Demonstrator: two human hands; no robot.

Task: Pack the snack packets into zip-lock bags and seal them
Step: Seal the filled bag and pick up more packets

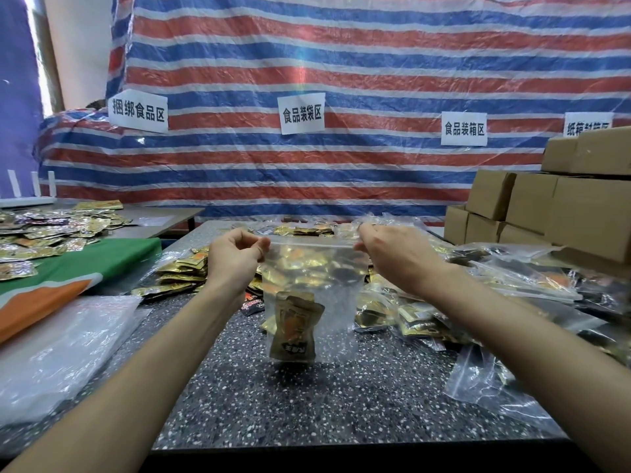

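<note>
Clear crinkly zip-lock bag point(309, 302) pinched taut between left hand point(234, 256), right hand point(392, 256), gold foil packet point(295, 327) inside

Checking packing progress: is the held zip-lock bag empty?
No, the zip-lock bag held up by both hands shows a snack packet inside.

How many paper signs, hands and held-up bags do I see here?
Paper signs on the tarp: 4, the first at, the last partly hidden
Hands: 2, left hand, right hand
Held-up zip-lock bag: 1
Total: 7
</note>
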